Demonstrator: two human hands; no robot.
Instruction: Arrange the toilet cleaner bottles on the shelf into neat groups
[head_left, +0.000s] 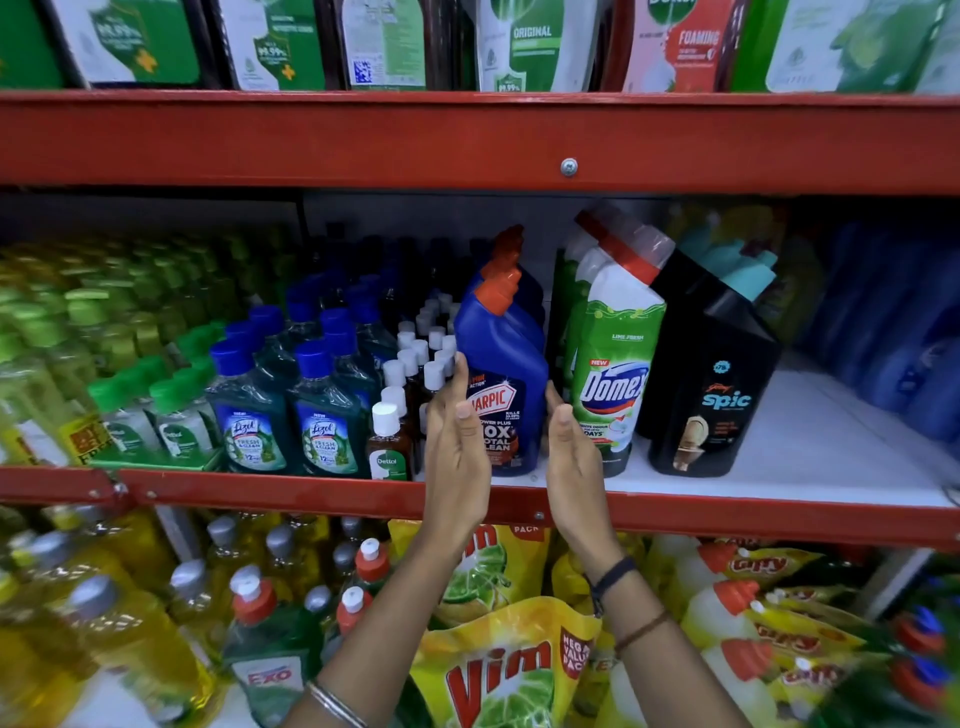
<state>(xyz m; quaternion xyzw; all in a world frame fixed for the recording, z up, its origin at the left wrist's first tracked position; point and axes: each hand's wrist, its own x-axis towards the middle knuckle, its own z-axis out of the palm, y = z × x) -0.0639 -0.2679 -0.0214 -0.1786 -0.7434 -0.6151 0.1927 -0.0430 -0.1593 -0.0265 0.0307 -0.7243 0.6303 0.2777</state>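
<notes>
Both hands are bracketing the blue Harpic bottle (506, 395) at the front of the middle shelf: the left hand (457, 452) is lying flat-palmed against the bottle's left side with fingers stretched upward, and the right hand (571, 457) is standing just off its right side, fingers straight and loose, so neither grip is closing around anything. Whether the right palm is touching the bottle I cannot tell. That bottle is standing upright on the white shelf board (779, 457), with a second blue bottle right behind it. Just to its right a green-and-white Domex bottle (615, 374) is leaning rightward, and beside that a black Spic bottle (711, 395) is tilting too, its teal cap touching others behind. To the left, small brown Dettol bottles (387, 447) and blue-capped Lizol bottles (327, 426) are crowding the shelf. Red metal rails (467, 140) are framing each level. Yellow Vim pouches (509, 670) and dish-liquid bottles are filling the shelf below, and green-labelled refill packs are lining the shelf above.
</notes>
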